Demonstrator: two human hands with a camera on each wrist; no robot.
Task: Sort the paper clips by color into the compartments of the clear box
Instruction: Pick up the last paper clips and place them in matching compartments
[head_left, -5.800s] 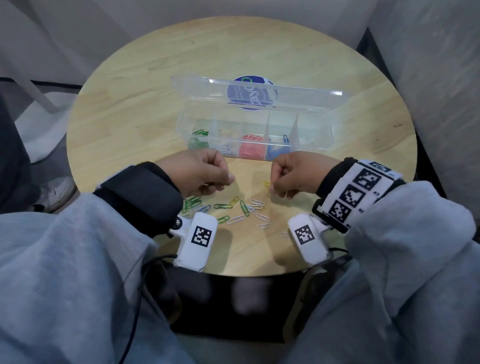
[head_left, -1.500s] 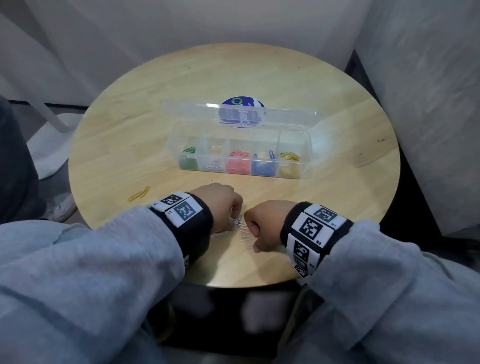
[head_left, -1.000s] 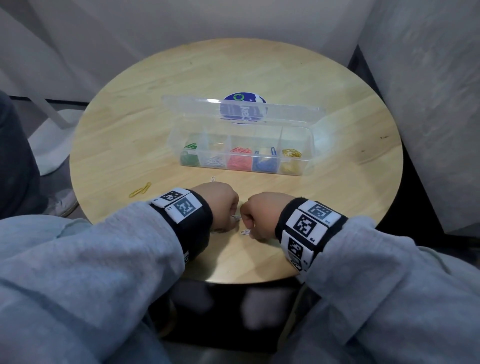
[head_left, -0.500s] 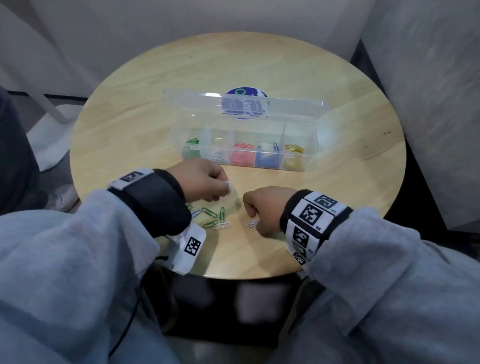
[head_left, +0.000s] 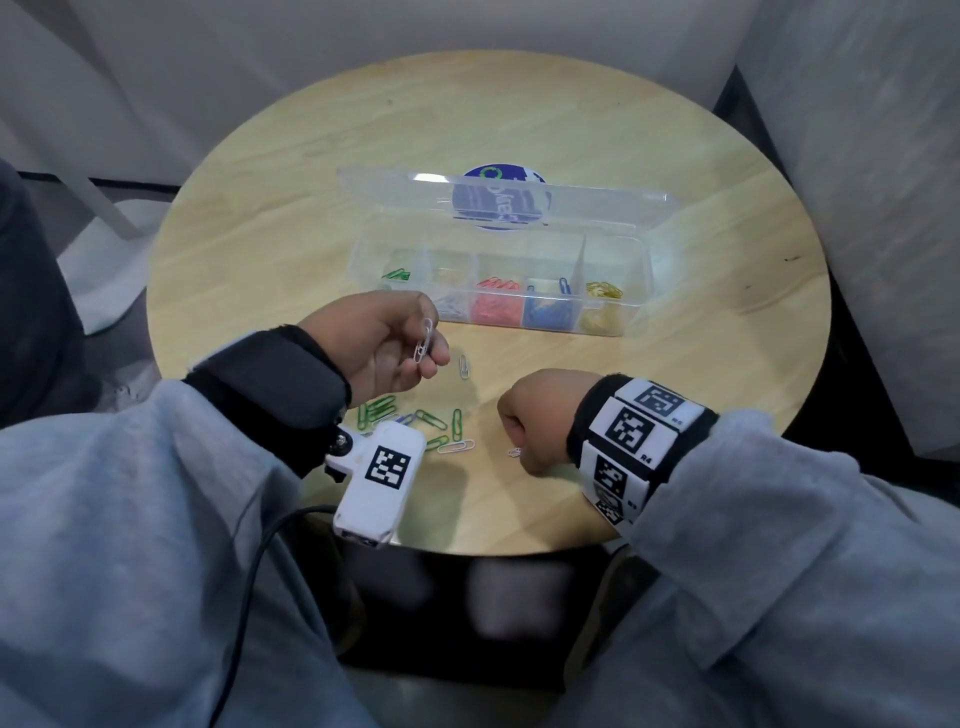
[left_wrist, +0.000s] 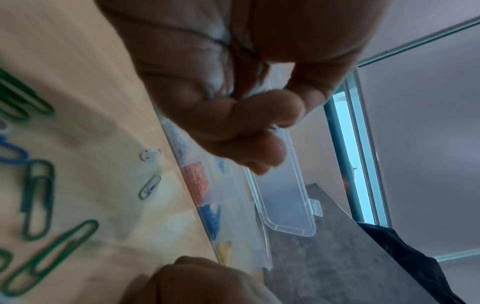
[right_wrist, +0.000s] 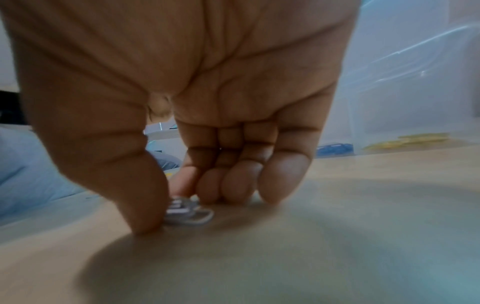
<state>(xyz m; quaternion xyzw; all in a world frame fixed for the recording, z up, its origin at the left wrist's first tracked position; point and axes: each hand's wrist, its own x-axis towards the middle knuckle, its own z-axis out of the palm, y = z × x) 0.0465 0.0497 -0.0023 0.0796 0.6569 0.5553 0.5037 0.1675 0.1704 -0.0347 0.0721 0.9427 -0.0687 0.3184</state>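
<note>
The clear box (head_left: 639, 312) lies open mid-table, with green, white, red, blue and yellow clips in separate compartments from left to right. My left hand (head_left: 423, 348) hovers just in front of its left end and pinches white paper clips (head_left: 423, 340). My right hand (head_left: 519, 441) rests on the table nearer me, thumb and forefinger pinching a few white clips (right_wrist: 187, 211) against the wood. Loose green clips (head_left: 431, 418) and a white clip (head_left: 456, 447) lie between my hands. Another white clip (head_left: 464, 366) lies closer to the box. The wrist view shows my left hand (left_wrist: 259, 115) with curled fingers.
The round wooden table (head_left: 727, 374) ends at its front edge just behind my right wrist. The box lid (head_left: 519, 202) stands open at the back, over a blue sticker. A grey wall (head_left: 857, 156) stands close on the right. Green clips (left_wrist: 39, 197) lie under my left wrist.
My left hand has lifted off the table beside the right hand and risen toward the box with white clips in its fingers. The right hand stays down in about the same spot.
</note>
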